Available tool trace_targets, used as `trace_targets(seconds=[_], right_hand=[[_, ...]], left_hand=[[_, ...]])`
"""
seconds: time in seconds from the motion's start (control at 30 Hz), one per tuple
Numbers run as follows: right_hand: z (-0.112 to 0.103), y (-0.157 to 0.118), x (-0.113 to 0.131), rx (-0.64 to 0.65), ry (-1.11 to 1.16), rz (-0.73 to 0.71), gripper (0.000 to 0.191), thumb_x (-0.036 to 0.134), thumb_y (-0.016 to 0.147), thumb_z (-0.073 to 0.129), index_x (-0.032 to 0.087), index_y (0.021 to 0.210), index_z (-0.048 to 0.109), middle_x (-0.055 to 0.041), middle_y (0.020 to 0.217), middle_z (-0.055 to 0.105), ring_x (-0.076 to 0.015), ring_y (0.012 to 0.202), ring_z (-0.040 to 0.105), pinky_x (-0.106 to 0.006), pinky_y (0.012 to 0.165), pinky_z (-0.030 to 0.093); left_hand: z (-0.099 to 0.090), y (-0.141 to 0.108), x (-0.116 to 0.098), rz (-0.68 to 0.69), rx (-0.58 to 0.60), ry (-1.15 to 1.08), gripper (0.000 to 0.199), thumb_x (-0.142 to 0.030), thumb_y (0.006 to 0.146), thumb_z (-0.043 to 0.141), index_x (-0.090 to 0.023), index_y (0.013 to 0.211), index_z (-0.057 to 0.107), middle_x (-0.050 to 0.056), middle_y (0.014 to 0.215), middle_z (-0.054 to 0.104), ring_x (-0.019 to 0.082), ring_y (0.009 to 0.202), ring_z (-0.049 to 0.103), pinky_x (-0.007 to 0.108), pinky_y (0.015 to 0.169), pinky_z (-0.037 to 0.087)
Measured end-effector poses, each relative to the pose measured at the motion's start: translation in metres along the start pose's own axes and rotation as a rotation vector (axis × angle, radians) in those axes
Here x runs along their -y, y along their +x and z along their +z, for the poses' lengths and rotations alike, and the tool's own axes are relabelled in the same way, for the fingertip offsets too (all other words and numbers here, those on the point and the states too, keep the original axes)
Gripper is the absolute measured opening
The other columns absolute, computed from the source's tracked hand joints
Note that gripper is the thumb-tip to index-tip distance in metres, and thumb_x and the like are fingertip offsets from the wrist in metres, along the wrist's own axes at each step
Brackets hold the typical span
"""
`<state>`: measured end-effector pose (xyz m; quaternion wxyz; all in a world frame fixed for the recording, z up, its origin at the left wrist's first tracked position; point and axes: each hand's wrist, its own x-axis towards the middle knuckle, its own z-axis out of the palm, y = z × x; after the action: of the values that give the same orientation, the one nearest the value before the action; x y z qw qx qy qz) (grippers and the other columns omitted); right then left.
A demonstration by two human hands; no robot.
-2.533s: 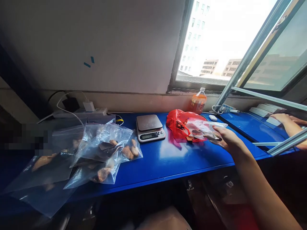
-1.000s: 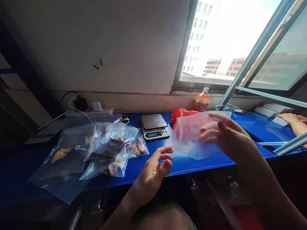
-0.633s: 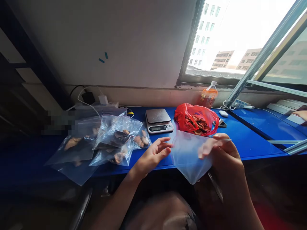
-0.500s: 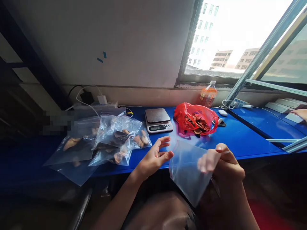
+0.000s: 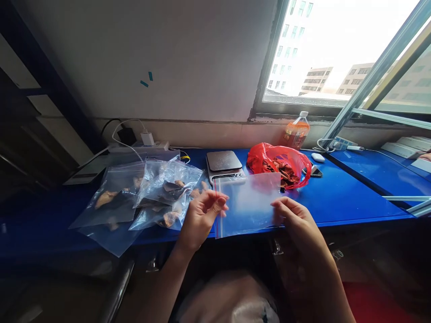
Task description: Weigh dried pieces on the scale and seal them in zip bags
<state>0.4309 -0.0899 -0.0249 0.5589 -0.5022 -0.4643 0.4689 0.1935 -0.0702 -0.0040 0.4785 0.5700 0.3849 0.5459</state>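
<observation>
A clear zip-lock bag (image 5: 249, 208) with a red line along its left edge is stretched flat between my hands, with nothing visible inside. My left hand (image 5: 202, 217) pinches it at the red-lined edge. My right hand (image 5: 296, 217) pinches the opposite edge, fingers pressed together. Behind the bag sits a kitchen scale (image 5: 224, 161) with a metal plate, its lower front partly covered by the bag. A red plastic bag (image 5: 262, 157) lies open to the right of the scale, holding dried brown pieces (image 5: 286, 172).
Several filled clear bags (image 5: 168, 190) with brown chunks lie left on the blue table (image 5: 340, 193). At the back stand a drink bottle (image 5: 296, 130) and a power strip (image 5: 158, 146). A phone (image 5: 315, 172) and a white case (image 5: 318, 157) lie right. Someone's hand (image 5: 427, 157) shows at the right edge.
My left hand, open before, has closed on the bag's red-lined edge. The bag has been raised and turned from hanging at a slant to level and spread.
</observation>
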Motion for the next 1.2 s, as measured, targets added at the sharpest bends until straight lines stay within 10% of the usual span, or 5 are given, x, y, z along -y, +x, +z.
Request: trace_targets(seconds=[0.2,0.37,0.53,0.87,1.2], right_hand=[[0.015,-0.011,0.009,0.077,-0.250,-0.081,0.034,0.052,0.080,0.067,0.019,0.074,0.064,0.0005,0.057,0.056,-0.0137,0.055,0.053,-0.025,0.056,0.044],[0.034,-0.043,0.043,-0.185,-0.389,-0.389,0.032,0.039,0.083,0.067,0.027,0.112,0.060,-0.0038,0.093,0.066,-0.0203,0.085,0.062,-0.031,0.074,0.049],[0.059,-0.046,0.060,0.107,-0.504,-0.618,0.030,0.019,0.088,0.059,0.026,0.118,0.055,-0.0025,0.095,0.065,-0.0174,0.088,0.062,-0.031,0.078,0.049],[0.067,-0.056,0.043,-0.262,-0.182,-0.521,0.020,0.019,0.089,0.062,0.026,0.107,0.058,0.0001,0.088,0.062,-0.0120,0.075,0.061,-0.022,0.066,0.050],[0.096,-0.050,0.049,0.133,-0.855,-0.913,0.030,0.006,0.088,0.051,0.022,0.114,0.052,-0.0046,0.099,0.063,-0.0223,0.095,0.056,-0.043,0.090,0.036]], left_hand=[[-0.023,0.001,-0.006,0.138,-0.228,0.266,0.026,-0.042,0.090,0.059,-0.017,0.090,0.070,0.001,0.068,0.064,0.015,0.062,0.060,0.024,0.060,0.048],[-0.028,-0.006,-0.025,0.191,0.265,0.574,0.021,-0.032,0.094,0.055,-0.021,0.086,0.071,0.001,0.082,0.071,0.017,0.075,0.064,0.025,0.069,0.046],[-0.016,-0.011,-0.046,0.372,0.498,0.636,0.018,-0.026,0.096,0.053,-0.020,0.089,0.069,0.000,0.085,0.071,0.016,0.077,0.064,0.024,0.072,0.044],[-0.039,-0.024,-0.028,0.282,0.129,0.357,0.009,-0.027,0.090,0.062,-0.020,0.086,0.064,-0.002,0.076,0.064,0.012,0.068,0.060,0.022,0.064,0.046],[-0.038,-0.035,-0.043,0.574,0.117,0.745,0.012,-0.011,0.088,0.060,-0.018,0.079,0.063,-0.001,0.075,0.064,0.013,0.070,0.059,0.025,0.067,0.045]])
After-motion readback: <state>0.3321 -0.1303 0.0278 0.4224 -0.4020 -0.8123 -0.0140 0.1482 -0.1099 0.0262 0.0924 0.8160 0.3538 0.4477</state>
